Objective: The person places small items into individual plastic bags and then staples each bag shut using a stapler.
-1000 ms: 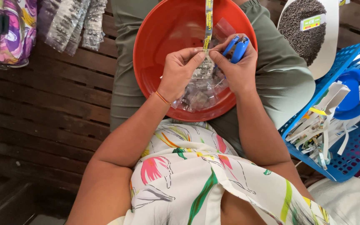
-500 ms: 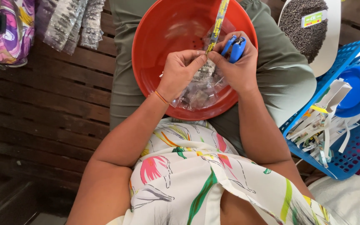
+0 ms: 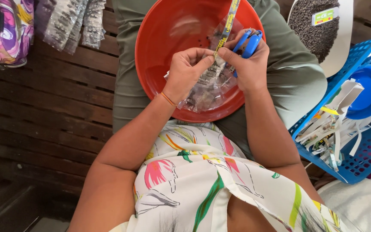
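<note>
A red plastic bowl rests on my lap. Over it, my left hand pinches the top of a small clear plastic packet with dark bits inside. A yellow paper label strip sticks up from the pinch point. My right hand pinches the same spot from the right and also holds a blue stapler against its palm. Both hands touch at the fingertips above the bowl's middle.
A blue plastic basket at right holds paper strips and a blue lid. A white bag of dark seeds lies at top right. Several filled clear packets and a colourful bag lie on the wooden slats at top left.
The yellow strip has tilted from upright to leaning right. The hands stay together at the packet's top with small finger shifts.
</note>
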